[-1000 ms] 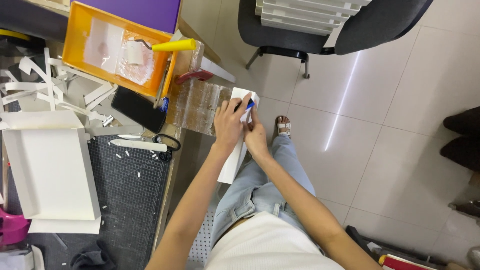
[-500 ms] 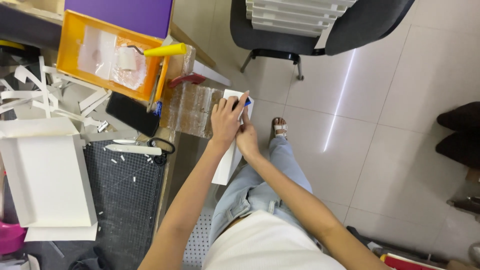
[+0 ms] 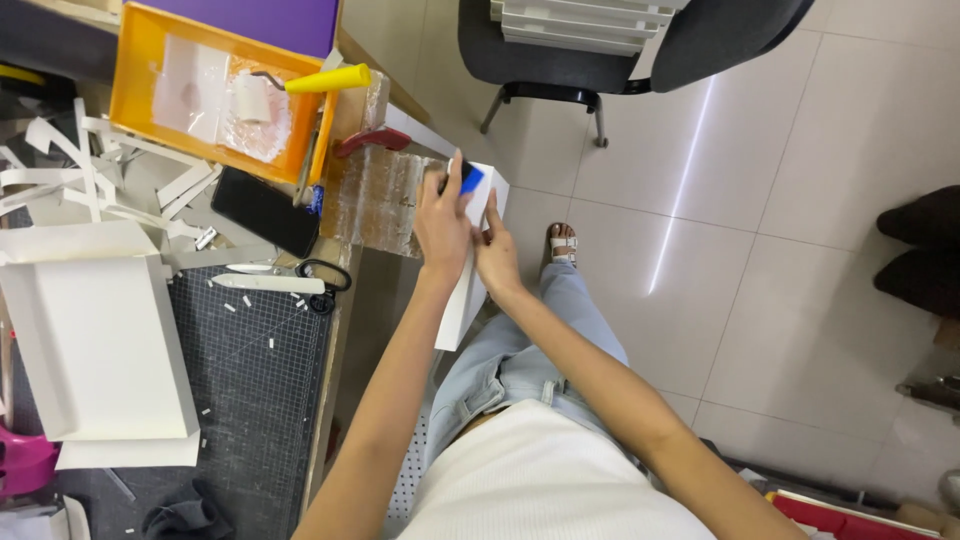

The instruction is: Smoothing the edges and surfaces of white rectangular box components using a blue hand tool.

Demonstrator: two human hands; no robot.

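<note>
A long white box [image 3: 461,305] stands on edge over my lap, leaning against the table's side. My left hand [image 3: 442,222] presses a small blue scraper [image 3: 471,179] onto the box's far end, fingers closed around it. My right hand [image 3: 497,257] grips the box's right face just below, thumb and fingers wrapped on it. Both hands touch each other at the box's upper half. The box's lower end is partly hidden behind my left forearm.
On the table's left lie an orange tray [image 3: 137,100] with a yellow-handled roller [image 3: 325,79], a black phone [image 3: 265,211], scissors [image 3: 318,285], a grey cutting mat [image 3: 250,380], a white box lid [image 3: 95,345] and paper strips. A black chair [image 3: 600,50] stands ahead on tiled floor.
My left hand has slid the blue scraper a little toward the box's far end. My right hand stays on the box. The view has shifted slightly.
</note>
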